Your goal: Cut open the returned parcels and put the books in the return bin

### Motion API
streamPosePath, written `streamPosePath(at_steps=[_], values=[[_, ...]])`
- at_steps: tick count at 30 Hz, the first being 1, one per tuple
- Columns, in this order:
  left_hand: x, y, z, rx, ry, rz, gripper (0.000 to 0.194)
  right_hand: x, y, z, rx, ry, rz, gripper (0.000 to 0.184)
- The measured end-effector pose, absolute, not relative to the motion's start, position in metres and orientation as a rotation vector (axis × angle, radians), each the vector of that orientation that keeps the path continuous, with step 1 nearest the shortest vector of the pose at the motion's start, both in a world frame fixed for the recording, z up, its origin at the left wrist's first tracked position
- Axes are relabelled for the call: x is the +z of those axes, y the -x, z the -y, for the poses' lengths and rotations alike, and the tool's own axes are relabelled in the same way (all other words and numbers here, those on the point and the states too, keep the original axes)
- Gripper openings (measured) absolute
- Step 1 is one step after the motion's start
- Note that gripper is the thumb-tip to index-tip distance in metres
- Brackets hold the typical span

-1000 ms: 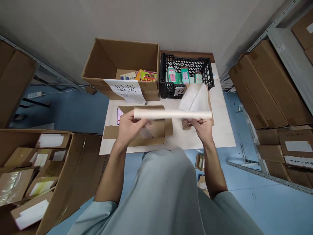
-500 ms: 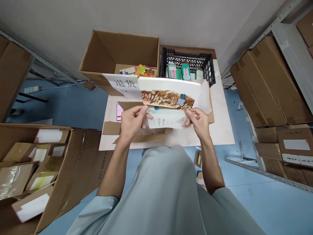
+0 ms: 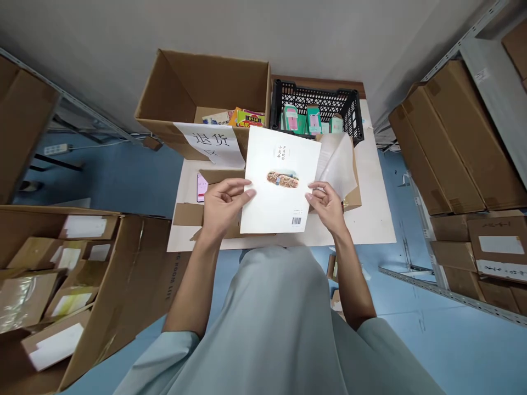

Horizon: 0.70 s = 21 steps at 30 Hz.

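Note:
Between my hands is a thin white book [image 3: 274,203], its back cover facing me with a small brown picture and a barcode at the lower right. My left hand [image 3: 226,206] pinches its left edge, thumb on top. On the opposite edge, my right hand [image 3: 326,204] grips with thumb and fingers. The book is held above an opened cardboard box [image 3: 188,214], most of which it hides. Left of it a phone [image 3: 201,187] with a lit pink screen lies on the table [image 3: 370,219].
Behind stand a large carton [image 3: 222,82] with colourful packets and a paper sign [image 3: 212,144], and a black crate [image 3: 349,112] holding green boxes. Translucent wrapping [image 3: 340,159] lies to the right. A big carton of parcels [image 3: 135,274] stands at lower left; shelved boxes [image 3: 457,137] at right.
The book was partly open, showing an illustrated page or cover. Now it is closed and turned so that its whole white back cover shows. Both hands stay at its edges.

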State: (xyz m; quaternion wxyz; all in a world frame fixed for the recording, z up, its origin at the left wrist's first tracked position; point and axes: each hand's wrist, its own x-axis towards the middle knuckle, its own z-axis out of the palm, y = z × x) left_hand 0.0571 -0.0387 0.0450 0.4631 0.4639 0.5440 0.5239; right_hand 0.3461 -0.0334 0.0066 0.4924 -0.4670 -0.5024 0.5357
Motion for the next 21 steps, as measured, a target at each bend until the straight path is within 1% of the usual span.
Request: streamPosePath(at_steps=[3, 7, 11, 13, 14, 16, 17, 19, 21], values=[[0.042, -0.057, 0.043, 1.359, -1.218, -1.329, 0.046, -0.005, -0.340, 0.033, 1.232, 1.119, 1.204, 0.052], [0.045, -0.060, 0.048, 1.507, -1.339, -1.283, 0.041, -0.009, -0.340, 0.032, 1.118, 1.115, 1.244, 0.045], [0.054, -0.076, 0.055, 1.668, -1.470, -1.318, 0.031, 0.007, -0.332, 0.036, 0.855, 1.232, 1.389, 0.044], [0.057, -0.091, 0.061, 1.732, -1.575, -1.322, 0.028, 0.019, -0.320, 0.044, 0.857, 1.221, 1.438, 0.047], [0.058, -0.099, 0.064, 1.743, -1.637, -1.310, 0.028, 0.025, -0.312, 0.049, 0.929, 1.178, 1.444, 0.052], [0.059, -0.116, 0.073, 1.682, -1.780, -1.257, 0.029, 0.032, -0.296, 0.060, 1.089, 1.084, 1.411, 0.067], [0.059, -0.123, 0.077, 1.607, -1.850, -1.223, 0.030, 0.033, -0.289, 0.064, 1.135, 1.072, 1.367, 0.069], [0.058, -0.133, 0.083, 1.396, -1.932, -1.163, 0.033, 0.031, -0.283, 0.067, 1.141, 1.122, 1.230, 0.060], [0.056, -0.132, 0.083, 1.179, -1.894, -1.141, 0.033, 0.025, -0.287, 0.064, 1.142, 1.182, 1.093, 0.051]])
